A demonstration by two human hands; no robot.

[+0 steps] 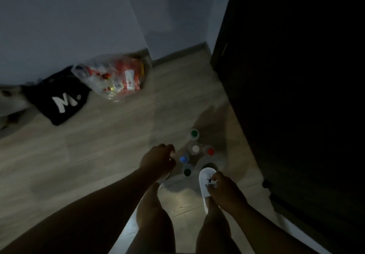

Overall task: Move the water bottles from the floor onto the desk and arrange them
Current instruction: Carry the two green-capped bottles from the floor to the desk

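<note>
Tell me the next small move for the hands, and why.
Probably lower the left hand and grip the blue-capped bottle by its neck. It stands upright on the floor just right of that hand's fingers, the closest bottle to it, and neither the left nor the right hand appears to hold anything yet.

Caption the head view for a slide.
Left hand and right hand reach toward five capped bottles on the floor, beside a white slipper.

Dim, motion-blurred, wide-angle edge distortion
</note>
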